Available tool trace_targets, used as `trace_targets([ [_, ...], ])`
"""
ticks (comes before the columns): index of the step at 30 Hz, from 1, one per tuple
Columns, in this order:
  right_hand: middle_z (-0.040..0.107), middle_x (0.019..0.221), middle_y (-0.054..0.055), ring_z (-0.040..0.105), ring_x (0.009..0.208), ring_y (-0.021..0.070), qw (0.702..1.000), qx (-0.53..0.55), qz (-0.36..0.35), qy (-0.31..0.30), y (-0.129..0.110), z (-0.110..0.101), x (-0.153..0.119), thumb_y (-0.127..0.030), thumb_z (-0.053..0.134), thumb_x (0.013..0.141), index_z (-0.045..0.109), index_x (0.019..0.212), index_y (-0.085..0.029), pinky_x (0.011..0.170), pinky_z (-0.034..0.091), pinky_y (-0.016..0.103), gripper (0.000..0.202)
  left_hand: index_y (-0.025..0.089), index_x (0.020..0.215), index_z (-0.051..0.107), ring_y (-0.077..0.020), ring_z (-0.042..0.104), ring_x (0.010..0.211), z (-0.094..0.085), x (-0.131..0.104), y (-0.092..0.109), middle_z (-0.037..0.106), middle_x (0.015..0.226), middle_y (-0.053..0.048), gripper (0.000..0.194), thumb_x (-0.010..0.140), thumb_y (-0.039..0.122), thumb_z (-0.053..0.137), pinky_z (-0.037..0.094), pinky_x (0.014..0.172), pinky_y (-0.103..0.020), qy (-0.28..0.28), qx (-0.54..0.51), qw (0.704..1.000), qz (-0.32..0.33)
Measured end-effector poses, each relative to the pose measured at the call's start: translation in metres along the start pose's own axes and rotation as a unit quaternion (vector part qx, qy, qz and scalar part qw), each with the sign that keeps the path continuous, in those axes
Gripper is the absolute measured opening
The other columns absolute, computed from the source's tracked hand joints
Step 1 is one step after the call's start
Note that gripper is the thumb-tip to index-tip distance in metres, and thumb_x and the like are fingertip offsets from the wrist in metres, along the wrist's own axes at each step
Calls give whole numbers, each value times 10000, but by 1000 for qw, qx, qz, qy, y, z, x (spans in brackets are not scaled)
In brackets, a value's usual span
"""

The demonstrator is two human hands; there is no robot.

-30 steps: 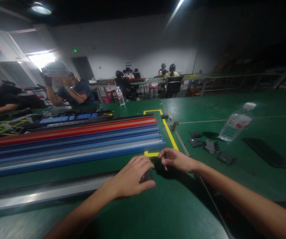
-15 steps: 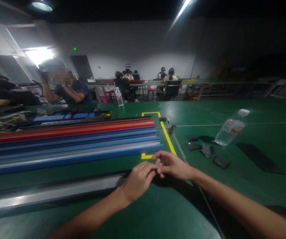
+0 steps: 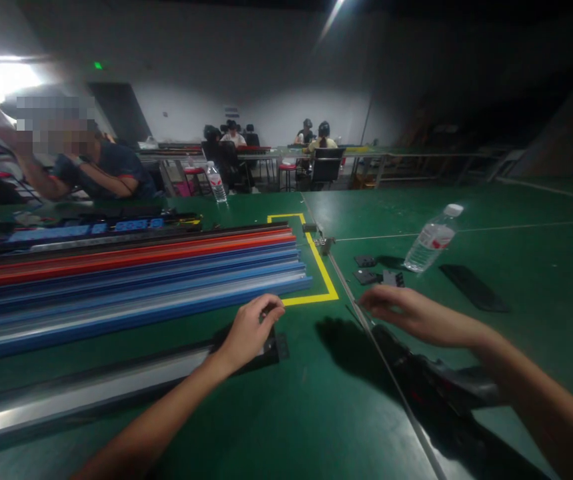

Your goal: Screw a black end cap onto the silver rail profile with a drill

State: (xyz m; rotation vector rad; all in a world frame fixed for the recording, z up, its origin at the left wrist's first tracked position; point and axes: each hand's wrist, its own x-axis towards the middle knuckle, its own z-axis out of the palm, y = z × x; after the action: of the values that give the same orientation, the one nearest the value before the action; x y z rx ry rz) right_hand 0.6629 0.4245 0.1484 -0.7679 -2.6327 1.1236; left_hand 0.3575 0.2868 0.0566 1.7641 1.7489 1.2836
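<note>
Above the right end of a long black-framed metal profile (image 3: 131, 377) is my left hand (image 3: 250, 331), its thumb and fingertips pressed together; what they hold, if anything, is too small to name. A black end piece (image 3: 282, 347) shows at the profile's end. My right hand (image 3: 406, 310) hovers over the table seam, its fingers blurred and bent downward. Several small black parts (image 3: 365, 261) lie just beyond it. Beneath my right forearm rests a dark tool (image 3: 431, 383), partly hidden.
Blue profiles (image 3: 166, 293) and red profiles (image 3: 141, 257) lie at the left. A water bottle (image 3: 431, 240) and a black slab (image 3: 471, 287) are at the right. Another bottle (image 3: 216, 182) stands farther back. A person's arm (image 3: 101, 177) is across the table.
My hands have come apart, the left going left and the right going right. The view has turned rightward. The profile's end piece and the dark tool now show.
</note>
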Motion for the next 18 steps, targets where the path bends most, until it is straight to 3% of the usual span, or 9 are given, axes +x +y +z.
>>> trace_targets([
  [2, 706, 1165, 97, 672, 1047, 294, 996, -81, 44, 14, 19, -8, -54, -230, 557, 897, 680, 1179, -248, 910, 559, 486, 308, 206, 933, 645, -149, 621, 778, -1, 2, -6, 669, 848, 8, 187, 961, 370, 560, 452, 738, -265, 0, -13, 1000, -18],
  [5, 692, 1259, 119, 673, 1102, 351, 985, -152, 69, 40, 58, 4, -129, -54, 543, 722, 664, 1259, -310, 890, 586, 501, 608, 201, 944, 642, -157, 634, 796, 1, 4, -10, 677, 865, 0, 172, 943, 358, 571, 464, 746, -272, 9, -43, 998, -43],
  [8, 590, 1425, 99, 588, 1248, 399, 973, -218, 48, 59, 82, 25, -169, -46, 562, 623, 478, 1461, -337, 959, 558, 572, 891, 202, 942, 640, -161, 644, 807, 3, 5, -11, 680, 870, -1, 153, 930, 341, 576, 471, 751, -275, 11, -74, 995, -60],
  [12, 607, 1381, 162, 638, 1171, 388, 961, -265, 48, 65, 76, 38, -161, -137, 630, 699, 517, 1429, -264, 938, 568, 554, 749, 208, 941, 633, -161, 641, 803, 4, 3, -12, 676, 861, 3, 154, 947, 336, 547, 467, 761, -282, 13, -80, 995, -53],
  [18, 689, 1241, 138, 687, 1089, 293, 970, -240, 35, -27, 73, 24, -135, -147, 589, 818, 545, 1380, -244, 916, 582, 442, 572, 224, 961, 600, -193, 600, 971, 6, -3, -12, 669, 989, -14, 151, 990, 328, 495, 407, 897, -332, 80, -7, 997, 6],
])
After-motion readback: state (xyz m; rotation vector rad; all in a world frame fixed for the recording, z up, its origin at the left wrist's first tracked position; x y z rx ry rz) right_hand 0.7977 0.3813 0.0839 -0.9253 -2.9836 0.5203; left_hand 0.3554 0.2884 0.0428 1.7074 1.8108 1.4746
